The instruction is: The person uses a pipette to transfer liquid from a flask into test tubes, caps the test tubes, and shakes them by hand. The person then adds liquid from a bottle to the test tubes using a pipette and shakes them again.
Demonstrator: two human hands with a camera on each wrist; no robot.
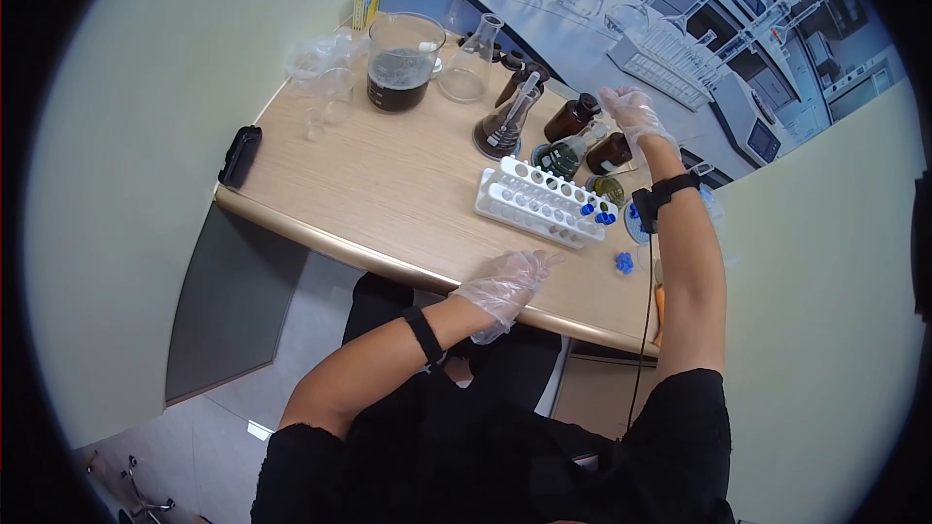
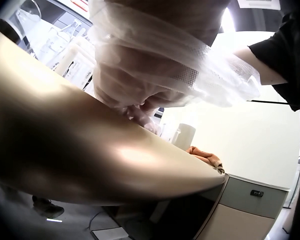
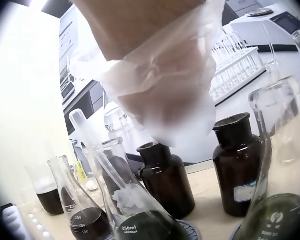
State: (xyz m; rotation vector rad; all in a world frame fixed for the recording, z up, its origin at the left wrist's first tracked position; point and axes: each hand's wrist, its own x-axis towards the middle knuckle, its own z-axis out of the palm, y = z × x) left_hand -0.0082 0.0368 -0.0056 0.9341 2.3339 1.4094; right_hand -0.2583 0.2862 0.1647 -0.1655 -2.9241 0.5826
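My left hand [image 1: 507, 281], in a clear plastic glove, rests low at the table's front edge. A slim clear tube [image 1: 555, 259] projects past its bent fingers. The left wrist view shows these fingers [image 2: 137, 115] just above the tabletop. Over the brown bottles at the back right is my gloved right hand [image 1: 636, 112]. In the right wrist view it blurs above a brown bottle [image 3: 167, 185]; I cannot tell whether it holds anything. The white test tube rack [image 1: 524, 224], with a few blue-capped tubes [image 1: 604, 218], stands between the hands.
Flasks of dark liquid [image 1: 499, 136] and green liquid [image 1: 558, 161] stand behind the rack. Farther left are a large beaker [image 1: 397, 92] and a clear flask [image 1: 467, 78]. Blue caps [image 1: 624, 262] lie right of the rack. A black case [image 1: 241, 156] sits at the left edge.
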